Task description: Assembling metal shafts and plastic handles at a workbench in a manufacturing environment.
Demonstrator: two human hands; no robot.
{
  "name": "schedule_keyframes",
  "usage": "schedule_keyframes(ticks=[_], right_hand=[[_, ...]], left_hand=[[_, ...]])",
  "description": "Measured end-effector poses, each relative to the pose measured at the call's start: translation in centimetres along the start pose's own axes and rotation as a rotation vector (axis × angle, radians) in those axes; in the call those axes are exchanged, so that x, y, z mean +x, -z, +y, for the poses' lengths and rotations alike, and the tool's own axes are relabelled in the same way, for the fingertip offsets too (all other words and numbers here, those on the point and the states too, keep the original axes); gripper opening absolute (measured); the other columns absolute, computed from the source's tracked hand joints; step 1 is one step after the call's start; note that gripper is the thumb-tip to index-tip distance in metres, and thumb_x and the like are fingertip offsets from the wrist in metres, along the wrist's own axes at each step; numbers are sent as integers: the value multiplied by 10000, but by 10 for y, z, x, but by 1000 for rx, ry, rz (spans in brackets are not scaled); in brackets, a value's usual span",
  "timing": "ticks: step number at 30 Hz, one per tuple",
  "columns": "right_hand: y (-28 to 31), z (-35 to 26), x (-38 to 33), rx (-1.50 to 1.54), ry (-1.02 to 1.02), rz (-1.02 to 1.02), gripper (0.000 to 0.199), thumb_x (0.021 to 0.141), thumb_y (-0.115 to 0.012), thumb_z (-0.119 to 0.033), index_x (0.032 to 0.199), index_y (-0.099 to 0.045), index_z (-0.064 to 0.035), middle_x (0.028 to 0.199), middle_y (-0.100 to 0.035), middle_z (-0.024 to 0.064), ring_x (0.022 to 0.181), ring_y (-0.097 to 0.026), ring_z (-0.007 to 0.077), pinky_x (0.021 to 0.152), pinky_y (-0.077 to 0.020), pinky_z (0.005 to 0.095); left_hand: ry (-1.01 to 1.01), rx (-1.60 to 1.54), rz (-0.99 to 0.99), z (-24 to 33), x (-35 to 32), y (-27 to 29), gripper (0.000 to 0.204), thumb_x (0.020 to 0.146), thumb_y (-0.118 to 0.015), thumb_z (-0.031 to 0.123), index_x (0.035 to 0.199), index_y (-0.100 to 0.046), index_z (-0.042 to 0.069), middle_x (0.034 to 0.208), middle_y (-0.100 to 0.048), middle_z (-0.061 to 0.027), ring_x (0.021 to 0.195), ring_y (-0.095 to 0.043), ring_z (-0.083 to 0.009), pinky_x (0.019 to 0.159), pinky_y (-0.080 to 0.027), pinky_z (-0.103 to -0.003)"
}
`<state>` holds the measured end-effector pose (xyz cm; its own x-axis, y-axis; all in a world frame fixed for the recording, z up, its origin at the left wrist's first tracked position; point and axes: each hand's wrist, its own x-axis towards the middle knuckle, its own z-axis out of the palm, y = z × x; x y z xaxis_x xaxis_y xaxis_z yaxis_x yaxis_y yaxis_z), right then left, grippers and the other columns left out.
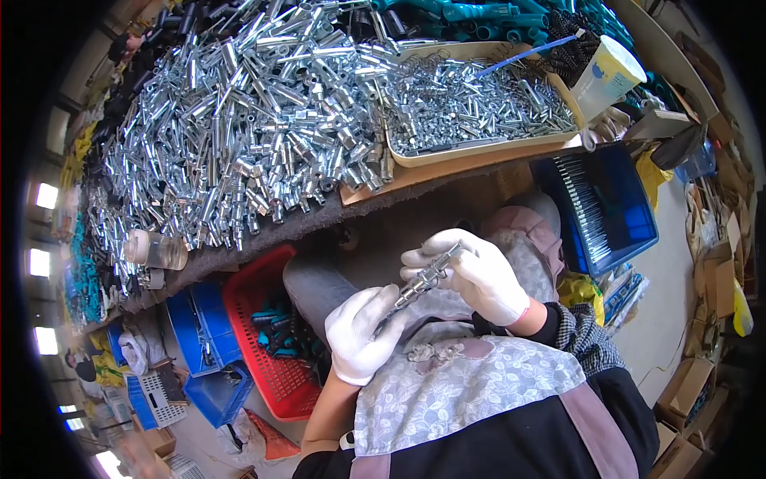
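Both my hands wear white knit gloves and are raised over my lap, in front of the bench edge. Between them slants a shiny metal rod-shaped part [423, 284] with stepped collars along its length. My left hand [361, 335] is closed around its lower left end. At the upper right end, the fingers of my right hand [477, 273] pinch the part near its thin tip. The fingertips partly cover both ends. Beyond the hands, a large heap of similar silvery metal pieces [263, 120] covers the bench.
A shallow tray [479, 152] of small metal parts and springs sits on the bench, beside a paper cup [608, 80]. Below stand a red basket [275, 383] with teal and black pieces, blue bins [211, 327], and a blue crate [630, 231] holding a row of rods.
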<state>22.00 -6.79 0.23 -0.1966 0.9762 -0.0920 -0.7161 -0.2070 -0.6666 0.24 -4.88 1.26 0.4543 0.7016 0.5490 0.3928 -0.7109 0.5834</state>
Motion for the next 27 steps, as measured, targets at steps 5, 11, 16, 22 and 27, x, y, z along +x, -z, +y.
schedule_keyframes(ticks=[5,11,16,22,27], right_hand=[[12,-5,0,-311,104,40,354,986,-605,-262,1197,-605,22,1191,-672,203,1124,-652,280,1002,-502,410],[11,-7,0,-380,175,124,246,991,-524,-148,1151,-634,2,1110,-706,162,999,-685,196,879,-540,315],[11,-3,2,-403,197,203,248,1013,-564,-251,1112,-576,-24,1003,-691,141,840,-654,158,709,-525,271],[9,3,5,-385,266,245,220,1032,-530,-228,1113,-577,-28,978,-677,121,821,-628,150,714,-509,269],[9,13,5,-384,241,232,185,1017,-534,-196,1092,-593,-37,996,-661,104,867,-616,152,729,-500,274]], left_hand=[[-24,58,5,-1,1,2,419,673,-842,39,1060,-684,3,908,-692,-174,736,-697,-330,641,-561,-367],[-7,47,5,-1,3,4,408,683,-842,39,1059,-687,0,908,-695,-179,744,-699,-332,650,-561,-363],[59,-14,-22,0,3,3,384,688,-835,27,1044,-696,-10,906,-694,-183,739,-696,-328,651,-558,-361],[114,-26,-31,1,2,-2,373,716,-828,23,1059,-690,-24,909,-694,-180,743,-694,-323,661,-558,-360],[175,-93,-57,5,5,-7,347,738,-820,27,1055,-694,-41,917,-697,-187,759,-700,-308,673,-558,-350]])
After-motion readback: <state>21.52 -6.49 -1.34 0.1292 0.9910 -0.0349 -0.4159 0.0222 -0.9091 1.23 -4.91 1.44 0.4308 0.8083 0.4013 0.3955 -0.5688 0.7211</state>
